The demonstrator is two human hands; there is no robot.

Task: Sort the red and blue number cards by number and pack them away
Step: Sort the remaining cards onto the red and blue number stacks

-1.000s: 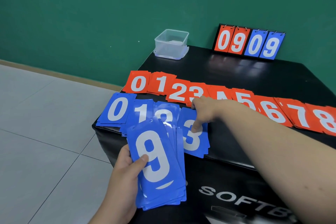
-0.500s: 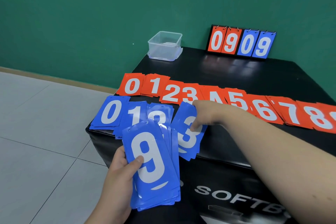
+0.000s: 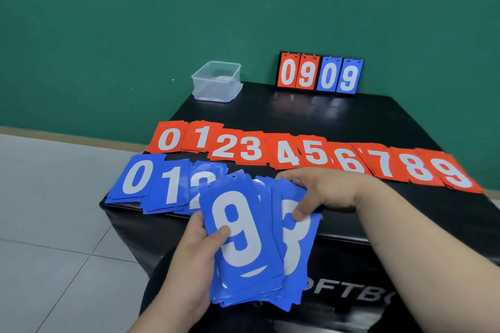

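Note:
Red number cards (image 3: 311, 155) lie in a row from 0 to 9 across the black box top. In front of them sit blue piles of 0 (image 3: 136, 180), 1 (image 3: 173, 188) and 2 (image 3: 207, 177). My left hand (image 3: 194, 254) grips a fanned stack of blue cards (image 3: 240, 240) with a 9 on top, held off the near edge. My right hand (image 3: 322, 190) pinches the blue 3 cards (image 3: 296, 240), lifted and overlapping the right side of that stack.
A clear plastic container (image 3: 216, 81) stands at the back left of the black box (image 3: 311, 113). A flip scoreboard (image 3: 320, 73) reading 09 09 leans against the green wall. Grey tiled floor lies to the left, below the box edge.
My right hand has lifted the blue 3 cards off the box top and brought them toward me, beside the stack in my left hand. The view has shifted right.

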